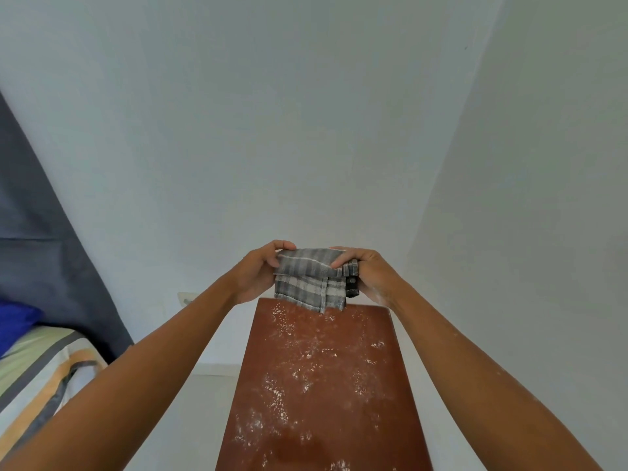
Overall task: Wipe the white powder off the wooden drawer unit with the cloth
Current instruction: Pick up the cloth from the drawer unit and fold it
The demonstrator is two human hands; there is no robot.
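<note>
A grey checked cloth (311, 282) hangs folded in the air above the far edge of the reddish-brown wooden drawer unit (401, 402). My left hand (260, 271) pinches its left upper corner and my right hand (370, 275) grips its right side, where a small dark object (352, 287) also shows. White powder (306, 372) lies scattered in patches over the unit's top, from the far edge down to the near part. The cloth's lower hem sits just above the surface, apart from it as far as I can tell.
White walls stand behind and to the right of the unit. A bed with striped bedding (37, 372), a blue pillow (15, 321) and a dark grey curtain (37, 239) are at the left. A wall socket (186, 298) sits low behind my left forearm.
</note>
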